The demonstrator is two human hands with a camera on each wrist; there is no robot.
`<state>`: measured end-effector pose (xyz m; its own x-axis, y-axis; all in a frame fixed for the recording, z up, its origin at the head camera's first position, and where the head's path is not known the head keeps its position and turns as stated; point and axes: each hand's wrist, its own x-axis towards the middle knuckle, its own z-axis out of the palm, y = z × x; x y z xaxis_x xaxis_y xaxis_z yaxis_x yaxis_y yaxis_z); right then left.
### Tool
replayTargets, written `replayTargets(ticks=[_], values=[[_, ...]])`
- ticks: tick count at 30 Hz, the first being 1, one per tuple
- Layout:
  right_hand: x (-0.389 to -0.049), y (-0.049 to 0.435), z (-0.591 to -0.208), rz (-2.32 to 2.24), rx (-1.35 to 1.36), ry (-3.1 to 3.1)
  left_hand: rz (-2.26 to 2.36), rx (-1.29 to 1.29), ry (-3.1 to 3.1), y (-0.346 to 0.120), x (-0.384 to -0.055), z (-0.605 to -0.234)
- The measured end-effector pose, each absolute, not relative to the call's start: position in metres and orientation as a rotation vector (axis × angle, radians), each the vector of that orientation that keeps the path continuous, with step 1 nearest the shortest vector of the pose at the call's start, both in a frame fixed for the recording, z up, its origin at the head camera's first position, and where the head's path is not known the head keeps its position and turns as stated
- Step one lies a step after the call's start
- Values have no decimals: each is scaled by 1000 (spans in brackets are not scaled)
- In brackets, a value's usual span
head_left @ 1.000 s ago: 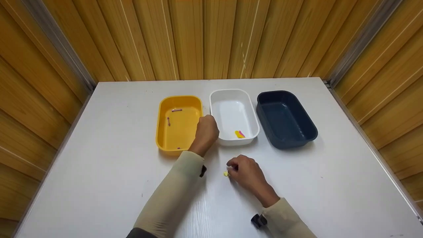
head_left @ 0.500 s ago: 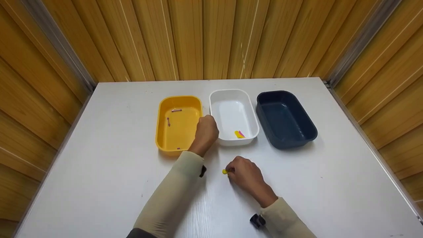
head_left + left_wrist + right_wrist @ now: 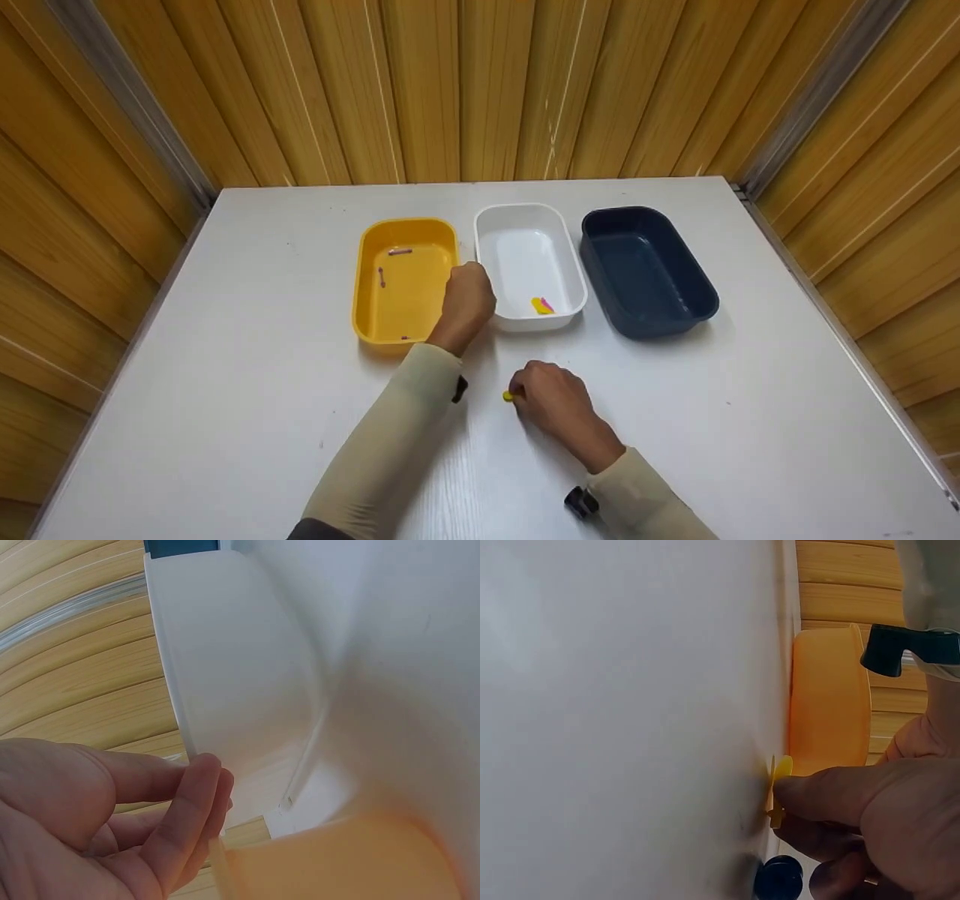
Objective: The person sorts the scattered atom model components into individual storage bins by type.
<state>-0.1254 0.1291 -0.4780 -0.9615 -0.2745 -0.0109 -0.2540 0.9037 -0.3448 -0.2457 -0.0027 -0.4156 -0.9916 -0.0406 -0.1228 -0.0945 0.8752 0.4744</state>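
My right hand (image 3: pixel 555 394) pinches a small yellow piece (image 3: pixel 780 780) between thumb and fingertips, low over the white table (image 3: pixel 247 420). In the right wrist view this piece shows a rounded flat end, a thin prong and a short crosspiece; the fingers cover its middle. Between the yellow bin (image 3: pixel 405 292) and the white bin (image 3: pixel 525 262), my left hand (image 3: pixel 469 296) hangs at their rims. Its fingers (image 3: pixel 187 817) are loosely curled toward the thumb, overlapping the white bin's edge in the left wrist view, with nothing visible in them.
Several small purple sticks (image 3: pixel 400 251) lie in the yellow bin. Flat yellow and pink pieces (image 3: pixel 541 305) lie in the white bin's near end. A dark blue bin (image 3: pixel 649 274) stands at the right. Wooden-patterned walls (image 3: pixel 491 90) close off the back and sides.
My right hand has closed its fingertips on the yellow piece, which lay by them a second ago, and shifted slightly toward me and left. The left hand has stayed in place.
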Motion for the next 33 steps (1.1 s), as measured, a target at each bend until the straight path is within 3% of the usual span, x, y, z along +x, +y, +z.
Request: replayTargets(ticks=[28,33], values=[[-131,136,-475,-835,-391,3070,794,-87,2964,-4,-246,-417],[-137,143,-471,-968,-289,3065,775,-123,2914,-2,-246,-416]])
